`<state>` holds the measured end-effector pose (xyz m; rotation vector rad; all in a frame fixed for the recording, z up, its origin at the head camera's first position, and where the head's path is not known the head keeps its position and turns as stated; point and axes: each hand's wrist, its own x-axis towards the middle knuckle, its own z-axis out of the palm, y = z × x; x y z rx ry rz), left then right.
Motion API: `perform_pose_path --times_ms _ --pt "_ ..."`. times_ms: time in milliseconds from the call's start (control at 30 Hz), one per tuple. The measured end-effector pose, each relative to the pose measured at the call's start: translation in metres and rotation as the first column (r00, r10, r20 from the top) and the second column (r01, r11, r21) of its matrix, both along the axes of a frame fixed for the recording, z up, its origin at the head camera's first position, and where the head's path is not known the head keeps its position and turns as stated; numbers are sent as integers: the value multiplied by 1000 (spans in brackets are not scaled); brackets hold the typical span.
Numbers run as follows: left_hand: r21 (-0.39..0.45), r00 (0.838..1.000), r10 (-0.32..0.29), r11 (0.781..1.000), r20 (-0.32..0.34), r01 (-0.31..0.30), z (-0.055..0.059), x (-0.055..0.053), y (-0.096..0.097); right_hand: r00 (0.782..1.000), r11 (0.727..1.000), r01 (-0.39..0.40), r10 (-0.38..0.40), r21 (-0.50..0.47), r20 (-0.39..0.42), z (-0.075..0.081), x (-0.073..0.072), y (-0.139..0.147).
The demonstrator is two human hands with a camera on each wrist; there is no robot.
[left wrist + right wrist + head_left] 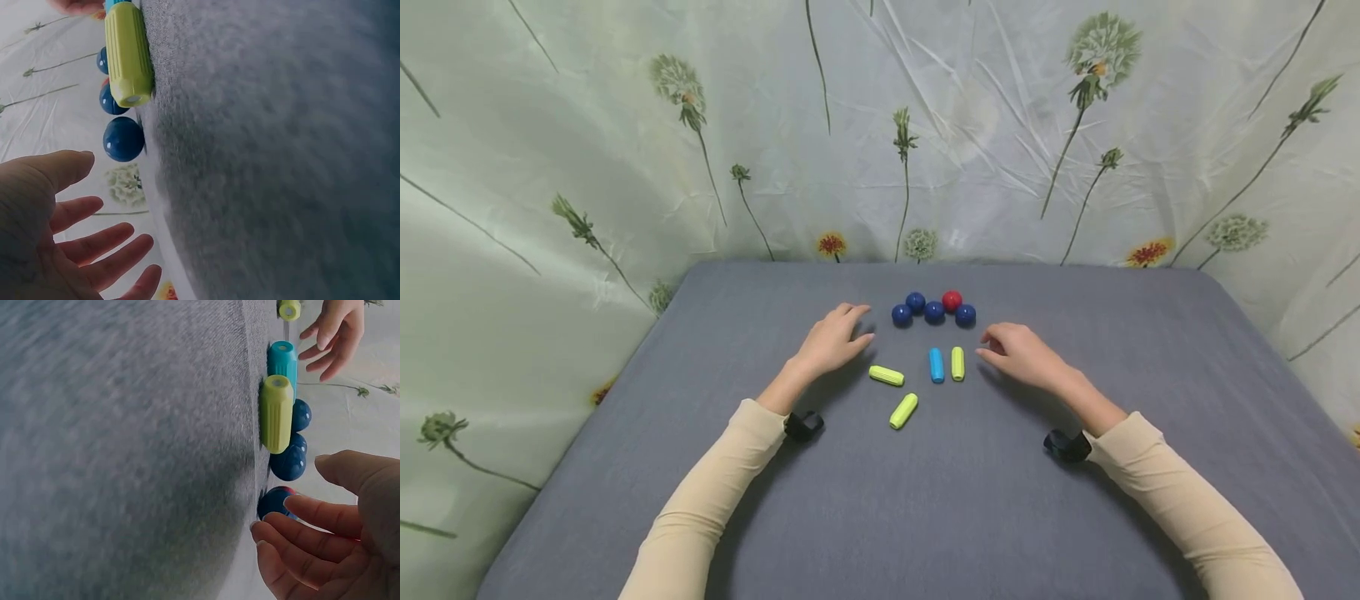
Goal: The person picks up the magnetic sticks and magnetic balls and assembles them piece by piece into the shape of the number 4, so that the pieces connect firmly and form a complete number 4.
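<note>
My left hand hovers over the table left of the balls, fingers spread and nothing in them. My right hand is at the right, its fingers loosely bent and holding nothing. Between the hands stand a blue ribbed cylinder and a yellow-green ribbed cylinder, side by side. A second yellow-green cylinder lies near the left hand, and a third yellow-green cylinder lies slantwise closer to me. Behind them, several dark blue balls and one red ball form a zigzag row.
A grey cloth covers the table. Along its far edge hangs a pale curtain printed with dandelions. Each wrist wears a black strap camera, the left camera and the right camera, below beige sleeves.
</note>
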<state>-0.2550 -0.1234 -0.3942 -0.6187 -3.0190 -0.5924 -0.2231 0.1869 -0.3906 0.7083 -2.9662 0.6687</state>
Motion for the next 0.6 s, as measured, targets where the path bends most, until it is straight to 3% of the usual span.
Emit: perform_pose_path --times_ms 600 --pt "44 999 -3 999 44 1 -3 -11 29 999 999 -15 16 -28 38 -4 -6 -13"
